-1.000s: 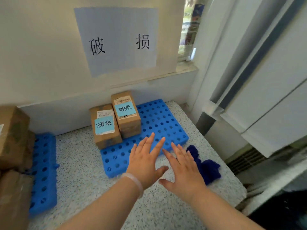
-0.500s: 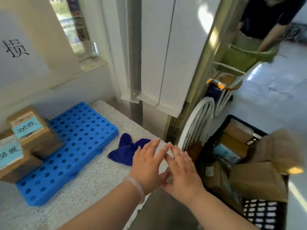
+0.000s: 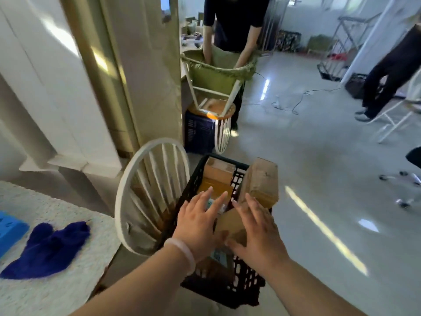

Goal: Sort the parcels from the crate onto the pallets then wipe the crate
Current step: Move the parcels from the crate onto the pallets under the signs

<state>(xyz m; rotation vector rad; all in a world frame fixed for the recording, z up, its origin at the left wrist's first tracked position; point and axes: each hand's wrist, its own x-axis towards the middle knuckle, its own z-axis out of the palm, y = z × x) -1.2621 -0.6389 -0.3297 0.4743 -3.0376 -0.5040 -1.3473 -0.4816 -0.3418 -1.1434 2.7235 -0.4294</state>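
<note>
Head view: black crate (image 3: 196,179) holds several brown parcels (image 3: 262,181), seemingly stacked unevenly.

Glossy grey floor (image 3: 307,156) (streaked with light), white chair (image 3: 148,192), pale wall panels (image 3: 45,87).

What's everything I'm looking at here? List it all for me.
crate: one, black, right of the table
parcels: several, brown, in the crate
cloth: one, dark blue, on the table
pallet: one, blue, at the table's left edge, mostly cut off
table: one, speckled white, lower left
chair back: one, white, between table and crate
sack: one, green, on a white frame, far middle
people: two, dark clothes, one at the sack, one far right
left hand: fingers spread, over the parcels
right hand: fingers spread, over the parcels
</note>
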